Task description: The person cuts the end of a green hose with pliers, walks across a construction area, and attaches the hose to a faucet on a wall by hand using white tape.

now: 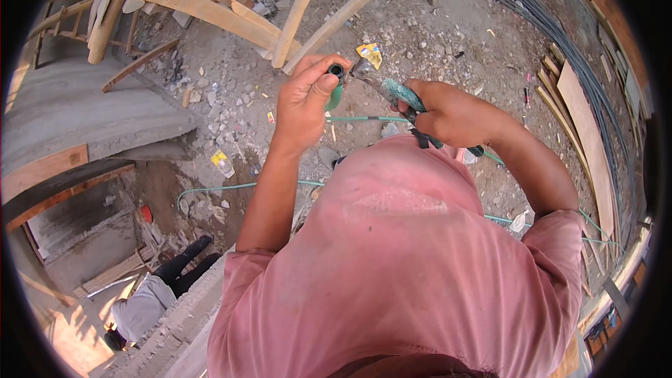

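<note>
My left hand [299, 106] is raised in front of my chest, its fingers and thumb closed round a green tube-like piece [334, 100] with a round, hollow black end facing up. Just to its right, my right hand [451, 110] grips a pair of pliers [389, 88] with worn green handles. The metal head of the pliers points left, close beside the black end. Whether their jaws touch it I cannot tell. Most of the green piece is hidden behind my left fingers.
Wooden poles and boards [210, 14] cross the upper left above a concrete slab [91, 115]. Thin green hose [367, 118] runs over the rubble ground. Dark rods [553, 28] and planks [586, 140] lie at right. Another person [150, 301] is below at lower left, beside a rough wall.
</note>
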The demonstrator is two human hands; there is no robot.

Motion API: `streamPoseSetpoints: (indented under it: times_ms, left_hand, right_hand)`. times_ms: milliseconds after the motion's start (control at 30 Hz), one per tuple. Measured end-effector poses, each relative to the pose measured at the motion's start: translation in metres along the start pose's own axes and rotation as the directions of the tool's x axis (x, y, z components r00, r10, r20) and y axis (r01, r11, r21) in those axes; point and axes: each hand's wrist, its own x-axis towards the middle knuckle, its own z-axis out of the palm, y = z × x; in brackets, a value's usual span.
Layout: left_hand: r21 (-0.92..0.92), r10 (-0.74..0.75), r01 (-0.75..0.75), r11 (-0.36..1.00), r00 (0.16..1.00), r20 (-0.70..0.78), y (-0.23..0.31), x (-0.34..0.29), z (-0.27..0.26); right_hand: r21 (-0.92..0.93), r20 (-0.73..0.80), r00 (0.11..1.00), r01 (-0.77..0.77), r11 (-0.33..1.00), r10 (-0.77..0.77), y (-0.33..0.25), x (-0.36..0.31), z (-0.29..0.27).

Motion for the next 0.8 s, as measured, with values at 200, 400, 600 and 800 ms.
streamPoseSetpoints:
  times_ms: [200, 400, 600, 800]
  left_hand:
    - [0.029, -0.002, 0.001, 1.000, 1.000, 0.017, -0.002, -0.003, 0.002]
    - [-0.016, 0.014, -0.015, 1.000, 0.998, -0.065, 0.000, -0.006, 0.011]
    - [0.001, 0.002, -0.002, 1.000, 0.989, -0.146, 0.001, -0.007, 0.013]
    - [0.193, 0.114, -0.090, 0.977, 0.987, -0.114, 0.001, -0.008, 0.013]
  right_hand:
    - [-0.068, -0.061, 0.997, 0.038, 0.997, -0.042, 0.000, 0.003, 0.012]
    - [-0.074, -0.043, 0.998, 0.036, 0.997, -0.039, 0.001, 0.003, 0.021]
    - [0.028, 0.017, 0.997, 0.071, 0.997, -0.072, 0.001, 0.003, 0.023]
    - [-0.070, 0.037, 0.998, 0.060, 0.996, -0.058, 0.002, 0.006, 0.023]
